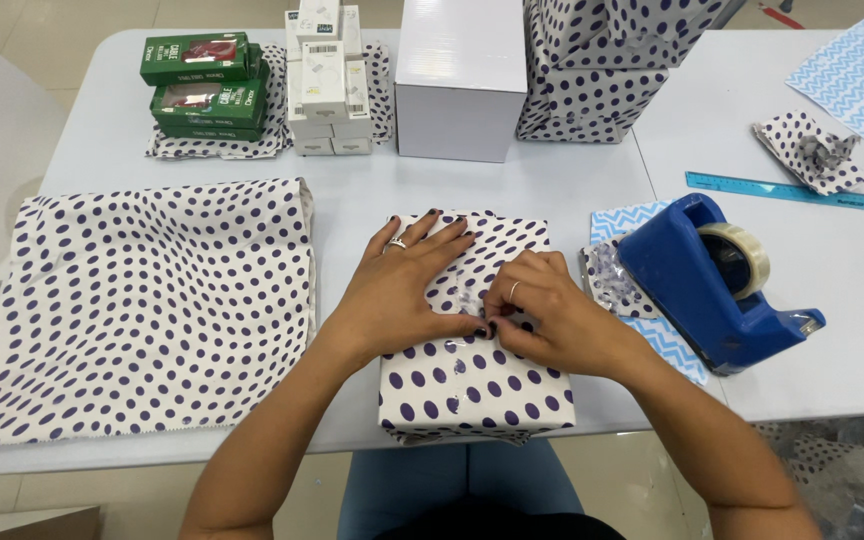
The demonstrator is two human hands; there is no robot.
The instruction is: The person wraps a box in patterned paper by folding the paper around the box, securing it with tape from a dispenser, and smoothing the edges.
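Left hand [407, 285] spread flat, pressing on the dotted wrapped box [472, 375] at the table's [552, 180] near edge. Right hand [542, 305] pinched at the paper seam, fingertips meeting the left thumb. Blue tape dispenser [712, 285] just right; dotted paper sheet [142, 300] left.

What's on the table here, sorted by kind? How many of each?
Green boxes: 3
Plain white box, large: 1
Dotted parcel under both hands: 1
Flat dotted paper sheets: 1
Blue tape dispensers: 1
Blue rulers: 1
Total: 8
The small white boxes and the far wrapped stack are too hard to count.
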